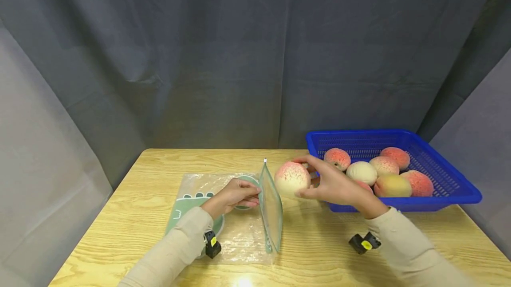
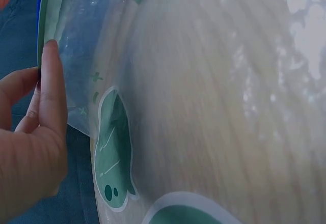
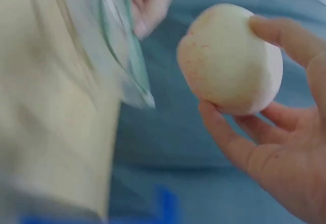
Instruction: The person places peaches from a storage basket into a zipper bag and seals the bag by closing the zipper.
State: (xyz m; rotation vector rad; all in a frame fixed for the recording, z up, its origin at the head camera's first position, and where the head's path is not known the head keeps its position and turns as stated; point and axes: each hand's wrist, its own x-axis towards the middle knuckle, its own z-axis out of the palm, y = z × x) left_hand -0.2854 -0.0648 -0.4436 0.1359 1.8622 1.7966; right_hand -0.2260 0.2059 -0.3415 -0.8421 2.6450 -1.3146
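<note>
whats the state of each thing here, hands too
bag: mouth open, edge held up
peach: held in the air, outside the bag
left hand: pinching the bag's edge
right hand: holding the peach
basket: upright, uncovered, holding fruit
curtain: hanging, creased

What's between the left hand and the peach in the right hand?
In the head view, the green-edged mouth of the plastic bag stands between the left hand, which pinches it, and the peach.

- Dark grey cloth, creased, hanging behind a yellowish wood-grain table
- Paler grey panels at left and right
- Bright glare on the table
</note>
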